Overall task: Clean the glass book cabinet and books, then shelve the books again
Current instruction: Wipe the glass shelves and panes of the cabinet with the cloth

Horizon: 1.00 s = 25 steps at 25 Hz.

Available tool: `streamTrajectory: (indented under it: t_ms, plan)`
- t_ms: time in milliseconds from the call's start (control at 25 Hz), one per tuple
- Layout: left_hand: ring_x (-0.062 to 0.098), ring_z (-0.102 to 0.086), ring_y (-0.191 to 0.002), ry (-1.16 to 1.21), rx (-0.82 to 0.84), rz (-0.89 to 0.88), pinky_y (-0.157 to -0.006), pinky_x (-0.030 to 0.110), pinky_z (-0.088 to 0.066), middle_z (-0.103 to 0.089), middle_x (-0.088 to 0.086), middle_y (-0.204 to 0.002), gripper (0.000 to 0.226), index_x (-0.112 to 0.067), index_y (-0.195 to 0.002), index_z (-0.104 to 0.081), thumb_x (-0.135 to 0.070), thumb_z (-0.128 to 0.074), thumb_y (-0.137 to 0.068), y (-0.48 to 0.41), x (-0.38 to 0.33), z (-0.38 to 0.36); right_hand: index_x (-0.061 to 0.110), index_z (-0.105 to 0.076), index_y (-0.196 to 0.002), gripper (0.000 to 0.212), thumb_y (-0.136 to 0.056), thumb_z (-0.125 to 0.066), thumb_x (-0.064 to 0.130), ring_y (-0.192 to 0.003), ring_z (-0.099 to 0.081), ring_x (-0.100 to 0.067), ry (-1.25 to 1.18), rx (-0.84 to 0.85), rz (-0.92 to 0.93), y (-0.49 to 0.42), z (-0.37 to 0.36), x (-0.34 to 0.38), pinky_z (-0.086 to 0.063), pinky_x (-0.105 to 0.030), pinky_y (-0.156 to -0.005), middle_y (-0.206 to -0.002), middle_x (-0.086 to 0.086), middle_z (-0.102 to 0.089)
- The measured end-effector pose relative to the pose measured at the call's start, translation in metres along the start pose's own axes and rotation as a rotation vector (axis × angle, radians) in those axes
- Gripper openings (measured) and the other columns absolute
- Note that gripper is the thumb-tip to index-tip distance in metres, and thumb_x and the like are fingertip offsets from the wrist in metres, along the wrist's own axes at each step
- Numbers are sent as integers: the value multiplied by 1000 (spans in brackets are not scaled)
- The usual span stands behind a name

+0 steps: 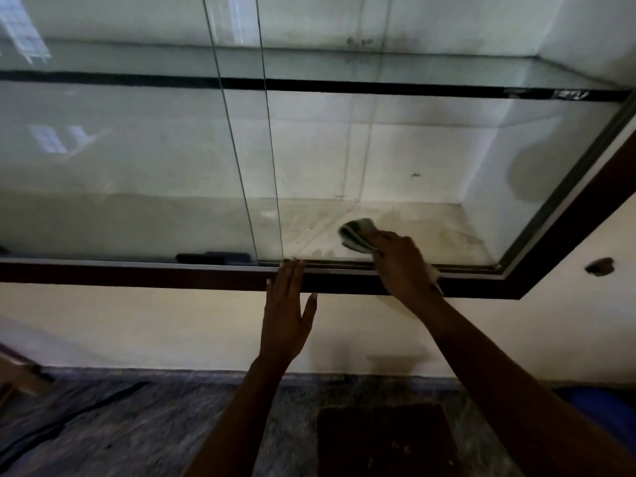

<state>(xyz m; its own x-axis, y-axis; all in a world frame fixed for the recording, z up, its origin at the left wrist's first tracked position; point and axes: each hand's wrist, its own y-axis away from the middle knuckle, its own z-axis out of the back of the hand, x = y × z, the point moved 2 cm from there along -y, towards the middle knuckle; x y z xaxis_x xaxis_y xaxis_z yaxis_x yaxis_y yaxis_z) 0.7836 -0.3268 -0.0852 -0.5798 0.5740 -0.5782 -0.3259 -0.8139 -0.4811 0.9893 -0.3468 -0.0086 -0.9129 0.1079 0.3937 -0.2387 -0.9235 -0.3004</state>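
Both of your hands are at the glass book cabinet (430, 149), which sits recessed in a pale wall. Your right hand (401, 261) reaches in through the open right side, and its fingers are curled round a crumpled greenish cloth (356, 232), which it presses down on the cabinet floor (444, 228) near the front edge. That floor looks streaked and smudged around the cloth. Your left hand (285, 315) lies flat against the dark wooden frame (137, 274) below the opening, its fingers straight and holding nothing. Its fingertips reach the bottom track, just beside the edge of the sliding glass pane (120, 149). The pane covers the left part of the cabinet and overlaps a second pane near the middle. A glass shelf (413, 72) with a dark front edge runs across the cabinet above your hands. Behind the pane, a small black object (213, 258) rests near the track; you cannot tell what it is. A dark brown mat (385, 438) lies on the stone floor below you
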Motion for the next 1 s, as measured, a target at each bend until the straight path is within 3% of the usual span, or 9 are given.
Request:
streamTrajectory:
  t_ms: [80, 160, 240, 400, 560, 640, 720, 840, 1000]
  plan:
    - [18, -15, -141, -202, 50, -89, -114, 47, -14, -30, 9, -151, 60, -12, -145, -29, -39, -34, -92, 1, 10, -5, 21, -42, -140, 54, -87, -41, 6, -111, -47, -42, 205, -44, -238, 36, 7, -21, -41, -45, -93, -139, -14, -46]
    - [21, -17, -141, -289, 69, -135, -114, 48, -14, -31, 11, -151, 60, -9, -144, -31, -37, -35, -91, 1, 17, -8, 25, -46, -137, 57, -86, -38, 3, -111, -45, -45, 233, -108, -321, 54, -5, -17, -41, -46, -90, -145, -12, -39]
    - [19, -14, -142, -258, 90, -128, -114, 49, -14, -31, 9, -151, 59, -10, -144, -32, -36, -34, -91, 0, 20, -7, 24, -57, -127, 59, -75, -42, 1, -99, -52, -46, 260, -174, -237, 51, -27, -1, -45, -46, -80, -138, -16, -47]
    - [8, -1, -143, -19, 157, -72, -114, 44, -3, -15, -3, -153, 59, -13, -147, -25, -38, -27, -93, -3, 25, -4, 21, -48, -135, 64, -77, -53, -5, -115, -46, -43, 221, -38, -193, 43, -59, 41, -37, -45, -91, -144, -18, -39]
    - [11, -11, -141, 171, 158, -14, -116, 40, -8, -18, -5, -149, 57, -10, -146, -27, -29, -37, -93, 4, 24, 13, 15, -54, -130, 52, -84, -40, -4, -117, -48, -41, -13, 60, -32, 39, -55, 76, -39, -41, -96, -138, -19, -46]
    - [13, -17, -141, 246, 107, 52, -116, 37, -9, -24, -4, -149, 54, -11, -145, -26, -25, -39, -94, 19, 12, 22, 7, -52, -130, 42, -91, -40, -4, -107, -56, -30, -279, 158, -1, 40, -34, 89, -46, -28, -90, -130, -20, -54]
    - [17, -23, -141, 323, 60, 161, -116, 37, -14, -29, 3, -150, 50, -11, -144, -29, -18, -44, -98, 41, 3, 26, 9, -52, -131, 38, -94, -45, 2, -88, -60, -22, -447, 212, -103, 54, -14, 89, -43, -10, -67, -118, -17, -62]
    - [21, -34, -136, 383, 27, 369, -110, 24, -22, -39, 7, -146, 46, -9, -141, -37, -14, -49, -96, 83, 0, 23, 15, -51, -132, 38, -94, -46, 8, -106, -59, -27, -543, 312, -233, 92, -7, 70, -43, -21, -82, -123, -11, -60]
    - [20, -40, -130, 533, 126, 696, -96, 17, -29, -43, 7, -142, 44, -12, -138, -43, -17, -53, -94, 152, 8, -1, 12, -46, -136, 41, -96, -45, 7, -123, -48, -25, -381, 540, -304, 147, -41, 17, -34, -17, -82, -138, -8, -48]
